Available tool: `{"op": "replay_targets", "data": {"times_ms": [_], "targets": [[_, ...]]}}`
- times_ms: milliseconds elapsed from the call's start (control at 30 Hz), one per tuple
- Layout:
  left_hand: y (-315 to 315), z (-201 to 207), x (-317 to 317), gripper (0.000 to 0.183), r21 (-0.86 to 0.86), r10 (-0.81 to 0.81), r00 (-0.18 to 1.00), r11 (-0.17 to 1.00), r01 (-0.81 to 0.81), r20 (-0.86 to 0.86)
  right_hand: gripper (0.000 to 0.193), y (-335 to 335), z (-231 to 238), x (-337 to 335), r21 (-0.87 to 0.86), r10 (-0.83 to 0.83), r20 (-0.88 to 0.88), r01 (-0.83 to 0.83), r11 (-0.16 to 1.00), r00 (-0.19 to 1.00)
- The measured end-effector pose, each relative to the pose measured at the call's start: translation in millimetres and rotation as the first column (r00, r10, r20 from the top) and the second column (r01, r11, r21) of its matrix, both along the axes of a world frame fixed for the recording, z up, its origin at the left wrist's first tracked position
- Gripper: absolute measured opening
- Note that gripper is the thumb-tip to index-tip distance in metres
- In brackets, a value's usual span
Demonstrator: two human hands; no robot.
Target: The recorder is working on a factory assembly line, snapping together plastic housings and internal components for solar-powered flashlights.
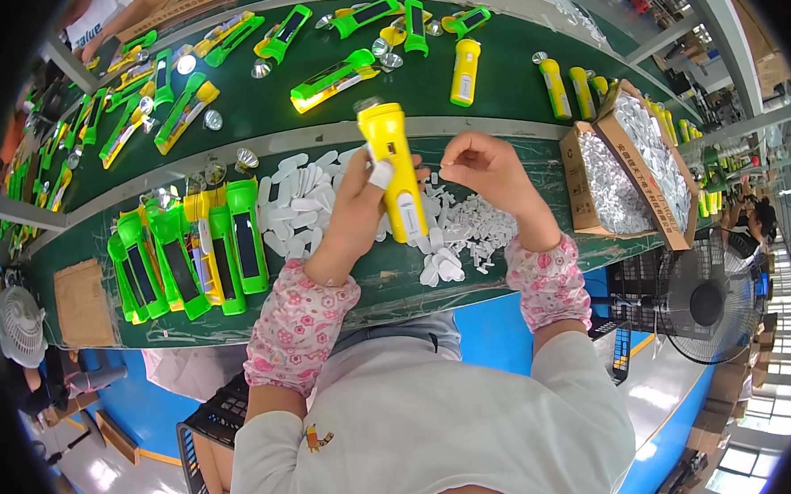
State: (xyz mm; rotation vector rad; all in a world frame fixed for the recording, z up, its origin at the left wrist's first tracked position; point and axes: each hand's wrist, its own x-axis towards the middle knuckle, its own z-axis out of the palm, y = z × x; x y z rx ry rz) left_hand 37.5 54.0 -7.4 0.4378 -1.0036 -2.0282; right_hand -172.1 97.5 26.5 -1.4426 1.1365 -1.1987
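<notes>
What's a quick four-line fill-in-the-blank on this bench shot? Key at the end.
1. The flashlight in the left hand is ____ in colour.
2. The small parts nearest the right hand are ____ in colour.
3. The open box heaped with pieces stands on the person's ____ side.
4. The green flashlights nearest the person lie on their ____ side.

Missing words: yellow; white; right; left.
</notes>
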Motion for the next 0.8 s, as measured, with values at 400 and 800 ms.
{"op": "replay_targets", "data": {"times_ms": [400, 800], "targets": [[12.8, -5.0, 8.1, 0.032, -0.423, 0.207, 0.953, 0.901, -0.099, 0.219, 0.019, -2.8, 0.0, 61.8, -0.365, -0.257, -0.215, 0.166, 0.916, 0.942], [-38.3, 20.9, 12.2, 0.031, -0.212, 0.072, 0.939, 0.977, 0.001, 0.336, 0.026, -70.1, 1.5, -5.9, 0.069, 0.066, 0.181, -0.080, 0.994, 0.981]]}}
